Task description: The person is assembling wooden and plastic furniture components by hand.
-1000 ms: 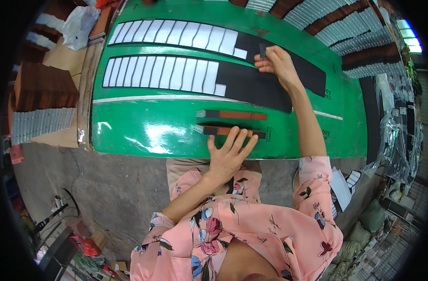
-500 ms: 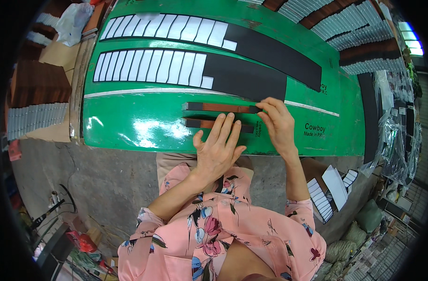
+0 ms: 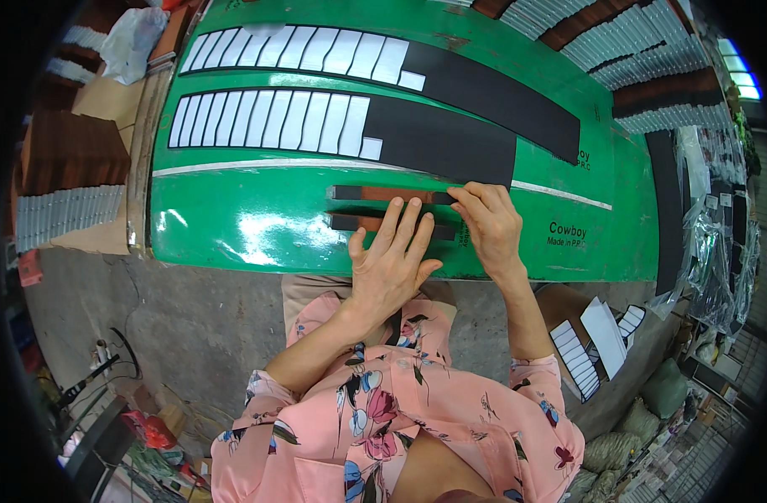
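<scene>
Two narrow brown wood-look strips with black end pieces lie side by side near the table's front edge: a far strip (image 3: 385, 192) and a near strip (image 3: 346, 222). My left hand (image 3: 388, 256) lies over the near strip with its fingers spread, the longest fingertips reaching the lower edge of the far one. The middle of the near strip is hidden beneath these fingers. At the right end of the far strip, my right hand (image 3: 491, 225) pinches the black end piece (image 3: 440, 198) between thumb and fingers.
Beyond the strips lie two long black sheets (image 3: 450, 138) bearing rows of white-backed pieces (image 3: 270, 117) on the green tabletop (image 3: 232, 189). Stacked brown blocks with silvery edges (image 3: 71, 205) stand at left, more (image 3: 668, 92) at far right. Loose white-and-black sheets (image 3: 601, 335) sit low at right.
My right hand has shifted slightly left along the far strip's end and its fingers have curled closer together. My left hand stays nearly in place, fingertips slightly farther up.
</scene>
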Available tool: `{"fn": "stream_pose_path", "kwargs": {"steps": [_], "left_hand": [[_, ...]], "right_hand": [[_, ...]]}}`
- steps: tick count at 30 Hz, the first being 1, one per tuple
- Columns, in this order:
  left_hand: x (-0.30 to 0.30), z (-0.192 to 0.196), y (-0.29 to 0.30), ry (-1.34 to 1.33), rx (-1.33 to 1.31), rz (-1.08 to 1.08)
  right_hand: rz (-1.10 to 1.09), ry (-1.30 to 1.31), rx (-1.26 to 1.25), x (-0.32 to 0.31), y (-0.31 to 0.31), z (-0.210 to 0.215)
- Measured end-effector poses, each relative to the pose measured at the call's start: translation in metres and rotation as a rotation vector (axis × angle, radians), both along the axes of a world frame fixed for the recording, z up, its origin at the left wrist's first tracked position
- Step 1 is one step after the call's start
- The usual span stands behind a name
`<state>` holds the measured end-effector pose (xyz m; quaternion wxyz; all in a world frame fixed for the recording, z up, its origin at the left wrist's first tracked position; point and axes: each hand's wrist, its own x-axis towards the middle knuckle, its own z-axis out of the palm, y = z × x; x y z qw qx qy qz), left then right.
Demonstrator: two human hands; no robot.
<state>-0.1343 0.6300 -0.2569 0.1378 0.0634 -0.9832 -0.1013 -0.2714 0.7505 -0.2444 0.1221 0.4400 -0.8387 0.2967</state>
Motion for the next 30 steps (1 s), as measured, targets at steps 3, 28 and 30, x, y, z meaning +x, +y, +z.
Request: {"fn": "stream_pose_path", "kwargs": {"steps": [3, 28, 30], "left_hand": [[0.0, 0.0, 0.0, -0.005, 0.002, 0.0], [0.0, -0.004, 0.001, -0.007, -0.047, 0.005], [-0.001, -0.003, 0.001, 0.008, -0.043, 0.0]], "right_hand": [[0.004, 0.003, -0.01, 0.0, 0.0, 0.001], [0.053, -0.24, -0.064, -0.003, 0.006, -0.01], [0.008, -0.321, -0.1, -0.003, 0.01, -0.013]]}}
